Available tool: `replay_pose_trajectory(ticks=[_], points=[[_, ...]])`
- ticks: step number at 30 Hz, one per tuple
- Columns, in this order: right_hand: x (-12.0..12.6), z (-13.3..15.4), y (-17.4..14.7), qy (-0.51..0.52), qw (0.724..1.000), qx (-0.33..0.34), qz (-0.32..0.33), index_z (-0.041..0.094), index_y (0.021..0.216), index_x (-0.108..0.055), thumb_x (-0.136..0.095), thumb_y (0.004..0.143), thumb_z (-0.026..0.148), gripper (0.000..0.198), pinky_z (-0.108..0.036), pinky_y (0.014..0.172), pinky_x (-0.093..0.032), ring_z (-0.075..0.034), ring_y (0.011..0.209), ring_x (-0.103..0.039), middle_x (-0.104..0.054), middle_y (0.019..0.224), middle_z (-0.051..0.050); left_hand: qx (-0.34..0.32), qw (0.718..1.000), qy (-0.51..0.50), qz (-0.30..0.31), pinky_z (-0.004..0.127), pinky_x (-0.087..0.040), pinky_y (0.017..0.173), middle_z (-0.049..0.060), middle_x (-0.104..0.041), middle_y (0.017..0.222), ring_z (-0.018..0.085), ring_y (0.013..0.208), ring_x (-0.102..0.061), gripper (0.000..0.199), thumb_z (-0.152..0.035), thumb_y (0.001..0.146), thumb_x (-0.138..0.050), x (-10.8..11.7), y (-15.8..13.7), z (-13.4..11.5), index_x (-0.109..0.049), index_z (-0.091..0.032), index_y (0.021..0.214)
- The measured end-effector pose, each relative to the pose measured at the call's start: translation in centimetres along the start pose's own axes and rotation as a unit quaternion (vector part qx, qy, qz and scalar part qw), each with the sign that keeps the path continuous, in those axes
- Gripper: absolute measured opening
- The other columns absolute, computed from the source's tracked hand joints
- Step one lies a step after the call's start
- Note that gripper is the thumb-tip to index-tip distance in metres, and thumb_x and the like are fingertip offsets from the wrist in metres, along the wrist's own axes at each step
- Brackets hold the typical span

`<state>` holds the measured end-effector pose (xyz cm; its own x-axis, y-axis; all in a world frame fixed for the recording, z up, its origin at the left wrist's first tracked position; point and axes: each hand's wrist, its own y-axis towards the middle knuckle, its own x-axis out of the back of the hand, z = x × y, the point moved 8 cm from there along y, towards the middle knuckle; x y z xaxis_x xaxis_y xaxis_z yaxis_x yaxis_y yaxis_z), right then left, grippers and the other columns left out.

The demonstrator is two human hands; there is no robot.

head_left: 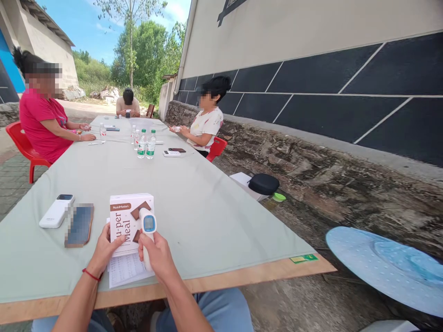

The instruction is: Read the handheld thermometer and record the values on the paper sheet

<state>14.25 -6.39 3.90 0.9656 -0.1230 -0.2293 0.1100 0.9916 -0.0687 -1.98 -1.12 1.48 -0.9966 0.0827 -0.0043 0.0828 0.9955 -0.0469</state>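
Observation:
My right hand [157, 253] is wrapped round the handle of a white infrared thermometer [149, 223] with a blue-framed screen that faces me. The thermometer's head overlaps a white and brown NutriMotion box [119, 216], which stands near the table's front edge. With thumb on its front and fingers at its left side, my left hand [107, 244] grips this box. Under the box lie printed paper sheets [126, 271], partly covered by the box and my right hand.
Left of my hands lie a white power bank [57, 212] and a phone [80, 226]. Several water bottles [151, 145] stand farther along the cloth-covered table [207, 207]. Three people sit around it. A blue dotted hat [384, 263] is at the right.

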Motion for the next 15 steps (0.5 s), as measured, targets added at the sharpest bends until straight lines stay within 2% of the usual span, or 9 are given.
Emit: replay_pose_trajectory(ticks=[15], points=[[-0.14, -0.64, -0.12, 0.019, 1.0, -0.001, 0.005, 0.017, 0.083, -0.057, -0.058, 0.079, 0.046, 0.03, -0.023, 0.048, -0.039, -0.01, 0.044, -0.046, -0.052, 0.05, 0.005, 0.005, 1.0, -0.009, 0.001, 0.041, -0.051, 0.085, 0.016, -0.067, 0.116, 0.033, 0.106, -0.063, 0.076, -0.053, 0.055, -0.082, -0.01, 0.13, 0.01, -0.053, -0.014, 0.114]])
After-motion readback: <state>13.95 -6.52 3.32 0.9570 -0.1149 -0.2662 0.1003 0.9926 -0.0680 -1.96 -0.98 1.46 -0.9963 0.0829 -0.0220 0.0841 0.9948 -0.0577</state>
